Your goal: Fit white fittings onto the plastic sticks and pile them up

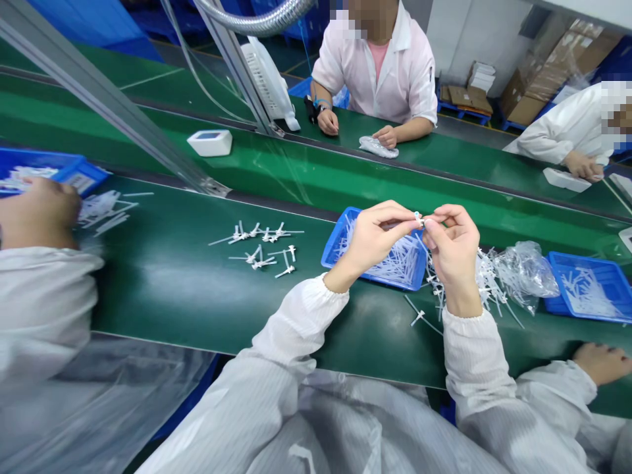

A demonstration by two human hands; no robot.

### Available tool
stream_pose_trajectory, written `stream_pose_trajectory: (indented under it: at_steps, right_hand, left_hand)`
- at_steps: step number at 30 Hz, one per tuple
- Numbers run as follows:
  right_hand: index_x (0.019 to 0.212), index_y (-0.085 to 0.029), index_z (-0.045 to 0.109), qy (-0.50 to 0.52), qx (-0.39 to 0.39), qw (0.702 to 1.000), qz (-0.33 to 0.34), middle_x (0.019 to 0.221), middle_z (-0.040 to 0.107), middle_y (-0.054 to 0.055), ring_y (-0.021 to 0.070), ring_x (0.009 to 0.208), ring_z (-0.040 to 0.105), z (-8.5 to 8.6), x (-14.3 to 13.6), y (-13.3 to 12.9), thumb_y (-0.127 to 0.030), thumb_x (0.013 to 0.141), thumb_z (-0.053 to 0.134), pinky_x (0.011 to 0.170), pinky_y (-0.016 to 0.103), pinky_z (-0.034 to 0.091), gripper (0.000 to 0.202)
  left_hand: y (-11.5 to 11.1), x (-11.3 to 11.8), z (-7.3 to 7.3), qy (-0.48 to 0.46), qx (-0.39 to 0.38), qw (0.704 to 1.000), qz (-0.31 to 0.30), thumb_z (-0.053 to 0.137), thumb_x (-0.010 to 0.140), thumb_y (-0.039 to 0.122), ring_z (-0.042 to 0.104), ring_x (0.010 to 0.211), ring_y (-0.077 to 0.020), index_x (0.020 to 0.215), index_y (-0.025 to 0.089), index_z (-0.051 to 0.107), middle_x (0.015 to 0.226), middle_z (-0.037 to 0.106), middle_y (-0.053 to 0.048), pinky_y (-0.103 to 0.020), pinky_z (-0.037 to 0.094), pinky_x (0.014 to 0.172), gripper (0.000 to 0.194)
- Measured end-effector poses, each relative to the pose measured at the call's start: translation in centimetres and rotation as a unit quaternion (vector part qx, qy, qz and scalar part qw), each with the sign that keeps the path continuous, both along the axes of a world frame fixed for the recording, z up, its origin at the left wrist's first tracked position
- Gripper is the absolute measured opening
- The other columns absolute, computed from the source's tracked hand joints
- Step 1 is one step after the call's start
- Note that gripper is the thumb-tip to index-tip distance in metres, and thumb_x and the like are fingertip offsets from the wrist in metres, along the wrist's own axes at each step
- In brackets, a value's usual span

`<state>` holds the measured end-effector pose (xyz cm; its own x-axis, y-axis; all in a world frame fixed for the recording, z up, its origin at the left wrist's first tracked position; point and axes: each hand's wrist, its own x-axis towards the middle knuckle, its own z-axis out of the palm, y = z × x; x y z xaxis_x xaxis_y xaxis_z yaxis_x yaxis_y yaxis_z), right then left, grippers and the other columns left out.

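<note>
Plastic connector [419, 219], small and whitish, sits between both sets of fingertips. We note left hand [376, 238] and right hand [451, 245] each pinching it; fingers partly hide its shape. Risk, we judge: so slight a fingertip hold could slip, losing it among thin tubes [397, 262] in the blue tray [395, 284] near the left fingers, or loose fittings [488, 278] beside the right hand.
</note>
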<state>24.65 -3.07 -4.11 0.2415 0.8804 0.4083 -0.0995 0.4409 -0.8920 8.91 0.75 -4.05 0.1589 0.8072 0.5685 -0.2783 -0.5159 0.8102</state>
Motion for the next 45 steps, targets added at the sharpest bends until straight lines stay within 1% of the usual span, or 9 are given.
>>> stream_pose_trajectory:
  at_steps: [4, 11, 16, 19, 22, 26, 36, 39, 45]
  right_hand:
    - [0.101, -0.025, 0.063, 0.012, 0.003, 1.000, 0.000, 0.082, 0.070, -0.005, 0.0062, 0.053, 0.055, -0.1, -0.1, 0.2, -0.042, 0.083, 0.093, 0.049, 0.022, 0.046, 0.039]
    - [0.091, -0.024, 0.062, -0.058, 0.008, 0.997, -0.040, 0.084, 0.074, -0.003, 0.0091, 0.058, 0.060, 0.6, 0.1, -0.4, -0.035, 0.086, 0.089, 0.053, 0.024, 0.052, 0.030]
    - [0.089, -0.024, 0.065, -0.054, 0.010, 0.998, -0.022, 0.082, 0.075, -0.002, 0.0097, 0.058, 0.061, 0.7, 0.4, -0.4, -0.033, 0.086, 0.090, 0.054, 0.025, 0.053, 0.026]
    - [0.093, -0.024, 0.068, -0.059, 0.026, 0.998, 0.001, 0.088, 0.075, -0.002, 0.0115, 0.065, 0.067, 1.0, 0.6, -0.5, -0.031, 0.086, 0.090, 0.060, 0.027, 0.059, 0.024]
    - [0.092, -0.025, 0.069, -0.089, 0.051, 0.995, -0.012, 0.091, 0.073, -0.001, 0.0136, 0.072, 0.071, 1.4, 0.5, -0.8, -0.029, 0.085, 0.090, 0.066, 0.030, 0.064, 0.023]
    - [0.091, -0.025, 0.069, -0.091, 0.076, 0.992, -0.036, 0.088, 0.074, -0.001, 0.0140, 0.070, 0.073, 1.6, -0.1, -1.0, -0.027, 0.087, 0.089, 0.067, 0.031, 0.065, 0.020]
    - [0.083, -0.023, 0.060, -0.101, 0.076, 0.991, -0.051, 0.082, 0.073, -0.002, 0.0137, 0.068, 0.075, 1.1, -0.3, -1.0, -0.035, 0.089, 0.089, 0.068, 0.030, 0.067, 0.032]
    - [0.081, -0.023, 0.059, -0.098, 0.082, 0.991, -0.047, 0.082, 0.075, -0.002, 0.0141, 0.068, 0.075, 1.0, -0.3, -1.0, -0.033, 0.088, 0.090, 0.068, 0.030, 0.067, 0.033]
    - [0.079, -0.024, 0.057, -0.106, 0.081, 0.989, -0.063, 0.082, 0.076, -0.001, 0.0154, 0.067, 0.074, 1.0, -0.4, -1.0, -0.039, 0.087, 0.091, 0.066, 0.033, 0.067, 0.039]
  left_hand:
    - [0.0, -0.1, -0.1, 0.031, 0.018, 0.999, 0.022, 0.091, 0.086, 0.033, 0.074, 0.082, -0.0170, 0.089, 0.023, 0.087, 0.088, 0.080, -0.006, -0.031, 0.059, 0.073, 0.010]
    - [0.2, -0.6, 0.4, 0.070, 0.031, 0.997, -0.001, 0.089, 0.088, 0.036, 0.074, 0.081, -0.0183, 0.089, 0.024, 0.088, 0.087, 0.081, -0.006, -0.033, 0.059, 0.078, 0.013]
    - [0.4, -1.0, 0.8, 0.067, -0.017, 0.997, -0.040, 0.090, 0.087, 0.040, 0.075, 0.080, -0.0182, 0.088, 0.022, 0.088, 0.087, 0.081, -0.007, -0.031, 0.060, 0.076, 0.019]
    - [0.4, -1.0, 1.0, 0.044, -0.046, 0.995, -0.071, 0.091, 0.086, 0.043, 0.074, 0.077, -0.0168, 0.088, 0.020, 0.088, 0.089, 0.081, -0.008, -0.029, 0.060, 0.071, 0.023]
    - [0.3, -1.0, 1.1, 0.025, -0.067, 0.994, -0.080, 0.092, 0.084, 0.044, 0.074, 0.075, -0.0157, 0.088, 0.019, 0.087, 0.092, 0.081, -0.008, -0.028, 0.061, 0.068, 0.025]
    - [0.2, -0.9, 1.1, 0.004, -0.080, 0.994, -0.076, 0.093, 0.082, 0.043, 0.073, 0.073, -0.0152, 0.088, 0.019, 0.086, 0.089, 0.081, -0.007, -0.028, 0.061, 0.067, 0.026]
    - [0.3, -0.9, 0.8, 0.015, -0.076, 0.995, -0.069, 0.093, 0.083, 0.041, 0.076, 0.074, -0.0164, 0.088, 0.018, 0.086, 0.085, 0.081, -0.007, -0.029, 0.063, 0.072, 0.025]
    - [0.2, -1.0, 0.8, 0.017, -0.076, 0.994, -0.073, 0.093, 0.083, 0.040, 0.076, 0.073, -0.0160, 0.088, 0.018, 0.087, 0.086, 0.081, -0.007, -0.028, 0.063, 0.071, 0.024]
    - [0.2, -1.1, 1.1, 0.024, -0.075, 0.994, -0.073, 0.093, 0.082, 0.042, 0.076, 0.074, -0.0168, 0.087, 0.018, 0.087, 0.087, 0.081, -0.007, -0.029, 0.063, 0.071, 0.025]
